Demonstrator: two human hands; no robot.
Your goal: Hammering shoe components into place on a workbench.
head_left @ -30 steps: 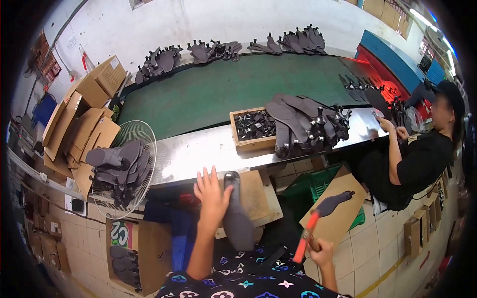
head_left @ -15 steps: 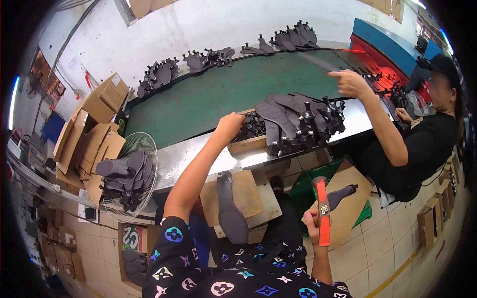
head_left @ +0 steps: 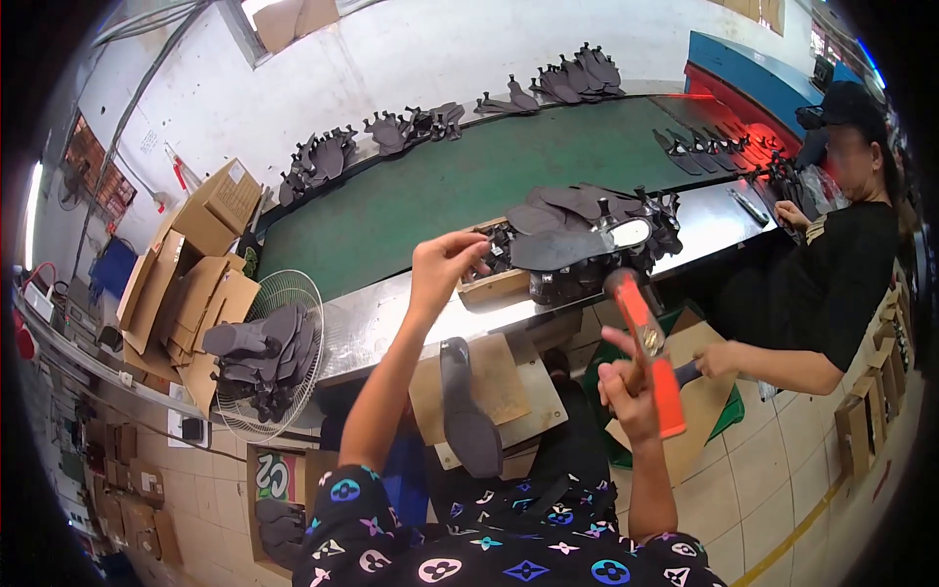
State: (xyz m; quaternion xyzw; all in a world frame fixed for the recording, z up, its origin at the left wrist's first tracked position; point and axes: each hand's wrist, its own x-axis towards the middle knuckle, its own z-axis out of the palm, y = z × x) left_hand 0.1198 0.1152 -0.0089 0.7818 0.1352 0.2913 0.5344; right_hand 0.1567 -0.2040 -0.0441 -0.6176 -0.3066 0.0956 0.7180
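Note:
My left hand [head_left: 445, 272] is at the edge of a shallow wooden box [head_left: 494, 286] of small dark parts. Its thumb and fingertips are pinched together; whatever is between them is too small to make out. My right hand [head_left: 631, 401] is closed round a hammer with an orange-red head [head_left: 638, 315], one finger sticking out; the handle is mostly hidden. Across a board [head_left: 514, 377] in front of me lies one grey shoe sole [head_left: 471, 430]. Beside the box is a pile of grey soles with black heels [head_left: 587, 203], with a dark sole with a white heel patch [head_left: 562, 251] on its near side.
A green conveyor belt [head_left: 430, 205] runs behind the metal bench, with soles along its far edge. At right, a co-worker's hand [head_left: 722, 360] reaches over cardboard on a green crate [head_left: 726, 416], touching a dark sole. A wire fan guard [head_left: 311, 377] at left holds more soles.
My left hand has drawn back slightly from the box. The hammer has risen toward the pile. A white-patched sole has appeared there. The co-worker's arm has swung down from the belt to the cardboard.

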